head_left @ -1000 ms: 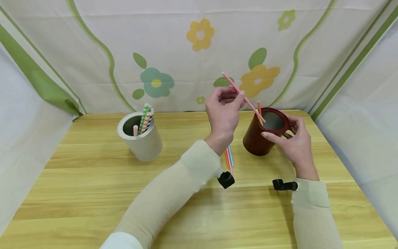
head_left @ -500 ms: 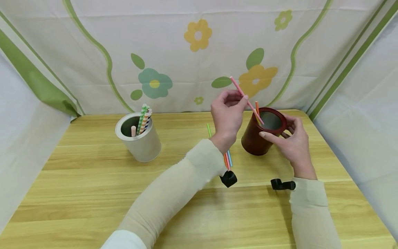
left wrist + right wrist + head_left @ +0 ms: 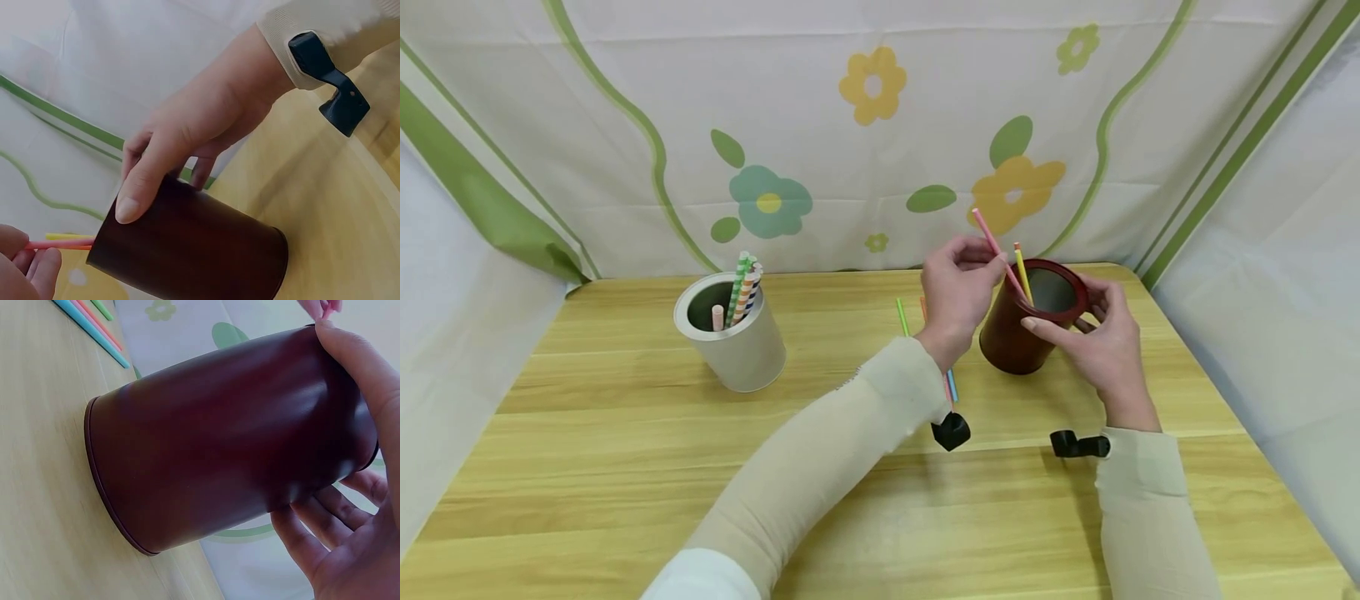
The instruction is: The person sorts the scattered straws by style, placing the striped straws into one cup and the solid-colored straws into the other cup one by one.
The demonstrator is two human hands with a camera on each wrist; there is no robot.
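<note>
"What does the left hand (image 3: 958,292) hold?"

"It pinches a pink straw (image 3: 987,234), the lower end inside the mouth of the dark red canister (image 3: 1017,337), beside a yellow straw (image 3: 1023,273)."

"And the right hand (image 3: 1111,340)?"

"It grips the dark red canister near its rim. Striped straws (image 3: 746,290) stand in a white canister (image 3: 748,357), well apart."

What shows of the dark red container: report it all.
The dark red container is a glossy cylinder with a thick rim, greyish interior and narrow lip round its base; its material is uncertain. It appears upright on the wooden table, right of centre in the head view. The right hand grips it near the rim. A yellow stick leans inside, and a pink stick pinched by the left hand reaches its mouth.
</note>
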